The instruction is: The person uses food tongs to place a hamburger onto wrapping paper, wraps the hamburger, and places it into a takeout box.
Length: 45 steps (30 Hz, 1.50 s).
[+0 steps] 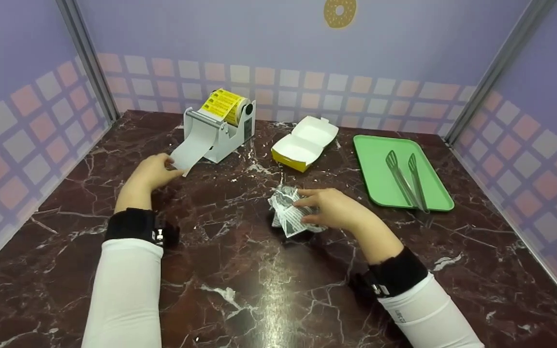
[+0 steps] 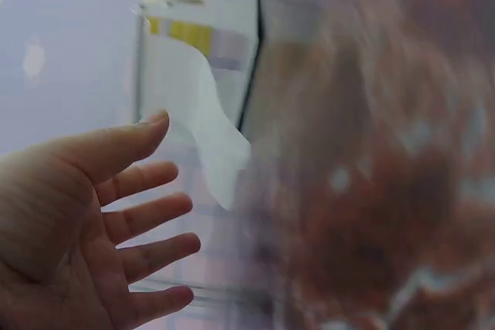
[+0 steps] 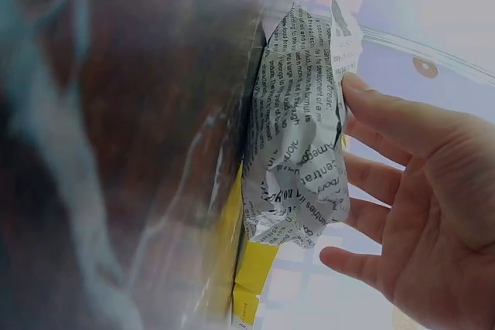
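Observation:
My left hand is beside the loose end of a white backing strip, which hangs from a label dispenser holding a roll of yellow labels. In the left wrist view its fingers are spread and hold nothing, with the strip just beyond them. A packet wrapped in newsprint paper lies on the table at the centre. At its right side is my right hand, fingers loosely extended. The right wrist view shows the thumb right at the packet's edge and the other fingers partly hidden behind it.
Behind the packet stands an open takeaway box, white inside and yellow outside. Metal tongs lie on a green tray to the right. Tiled-pattern walls enclose the dark marbled table at the back and sides.

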Motion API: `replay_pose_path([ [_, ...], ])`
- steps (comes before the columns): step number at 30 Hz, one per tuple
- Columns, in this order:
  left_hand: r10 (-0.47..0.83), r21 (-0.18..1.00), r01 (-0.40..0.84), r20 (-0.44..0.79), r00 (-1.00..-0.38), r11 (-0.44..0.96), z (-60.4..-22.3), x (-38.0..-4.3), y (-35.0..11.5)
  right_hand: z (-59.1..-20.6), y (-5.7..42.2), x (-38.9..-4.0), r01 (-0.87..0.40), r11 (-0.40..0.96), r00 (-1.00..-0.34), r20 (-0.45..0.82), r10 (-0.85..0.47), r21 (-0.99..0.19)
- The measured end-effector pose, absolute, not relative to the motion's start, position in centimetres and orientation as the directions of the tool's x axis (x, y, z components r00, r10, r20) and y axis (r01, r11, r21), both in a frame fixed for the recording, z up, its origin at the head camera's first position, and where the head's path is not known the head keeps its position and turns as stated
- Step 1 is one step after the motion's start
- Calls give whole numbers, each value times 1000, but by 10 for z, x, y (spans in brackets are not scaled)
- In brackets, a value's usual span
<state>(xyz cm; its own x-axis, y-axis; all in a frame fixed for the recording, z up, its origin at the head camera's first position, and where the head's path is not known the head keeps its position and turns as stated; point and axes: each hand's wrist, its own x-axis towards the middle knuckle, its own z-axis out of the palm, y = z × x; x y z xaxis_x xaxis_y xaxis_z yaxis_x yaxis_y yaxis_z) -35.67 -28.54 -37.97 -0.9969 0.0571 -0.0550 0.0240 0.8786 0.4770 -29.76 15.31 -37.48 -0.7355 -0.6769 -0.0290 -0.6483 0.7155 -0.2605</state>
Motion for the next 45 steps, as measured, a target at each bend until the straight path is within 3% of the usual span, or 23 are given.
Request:
replay_pose_path([
  [13, -55, 205, -58, -20, -998, 977, -379, -400, -229, -376, 150, -301, -631, 727, -743, -59, -667, -272],
  [20, -57, 79, -51, 78, -995, 996, -374, -411, -221, -373, 150, -300, -643, 717, -736, -42, -675, -269],
  [25, -13, 67, -2, 165, -986, 998, -374, -409, -232, -373, 151, -298, -657, 710, -728, -29, -685, -254],
  [33, -38, 117, -31, 61, -997, 993, -374, -409, -232, -373, 152, -299, -661, 711, -728, -23, -685, -241],
  [45, -48, 83, -36, 138, -989, 996, -376, -413, -226, -375, 152, -300, -649, 719, -737, -29, -675, -248],
])
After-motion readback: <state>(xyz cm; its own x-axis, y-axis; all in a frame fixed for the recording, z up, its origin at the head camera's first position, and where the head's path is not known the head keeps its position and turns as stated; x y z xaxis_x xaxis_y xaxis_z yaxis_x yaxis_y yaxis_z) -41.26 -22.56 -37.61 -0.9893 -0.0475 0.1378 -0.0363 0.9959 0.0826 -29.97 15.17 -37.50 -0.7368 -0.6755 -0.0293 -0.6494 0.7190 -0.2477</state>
